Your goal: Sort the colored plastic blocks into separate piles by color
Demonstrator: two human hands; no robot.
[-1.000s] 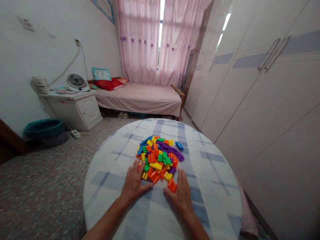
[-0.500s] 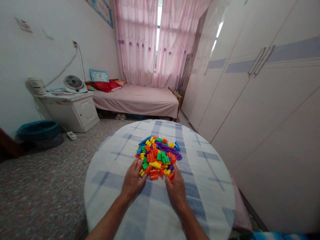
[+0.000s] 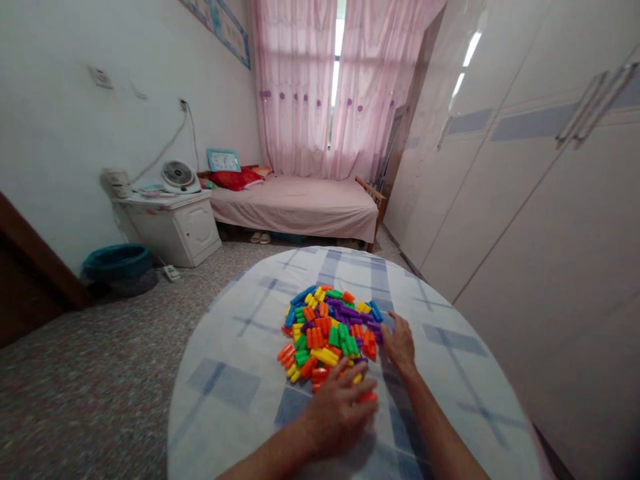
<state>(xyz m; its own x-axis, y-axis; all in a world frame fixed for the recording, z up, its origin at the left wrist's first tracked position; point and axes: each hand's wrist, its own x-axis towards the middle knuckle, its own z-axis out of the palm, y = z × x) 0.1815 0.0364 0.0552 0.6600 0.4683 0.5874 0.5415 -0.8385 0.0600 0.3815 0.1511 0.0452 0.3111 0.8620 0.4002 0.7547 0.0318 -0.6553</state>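
A heap of plastic building blocks (image 3: 320,337) in orange, yellow, green, blue and purple lies on the round table (image 3: 225,413). The pieces look like short joined tubes. My left hand (image 3: 343,403) reaches over the near edge of the heap, fingers spread, and partly hides an orange block (image 3: 369,397) beneath its fingers. On the right side of the heap, my right hand (image 3: 399,341) is open, its fingertips beside the purple blocks (image 3: 373,323). Neither hand visibly grips a piece.
A white and blue checked cloth covers the table. Beyond it stand a bed (image 3: 300,200) and a white cabinet (image 3: 175,227) with a fan (image 3: 180,177). A bin (image 3: 120,263) is on the floor at left; a tall wardrobe (image 3: 525,220) lines the right.
My left hand has moved right, from the heap's left side to its near edge. My right hand has shifted farther along the heap's right side. The view has turned slightly left.
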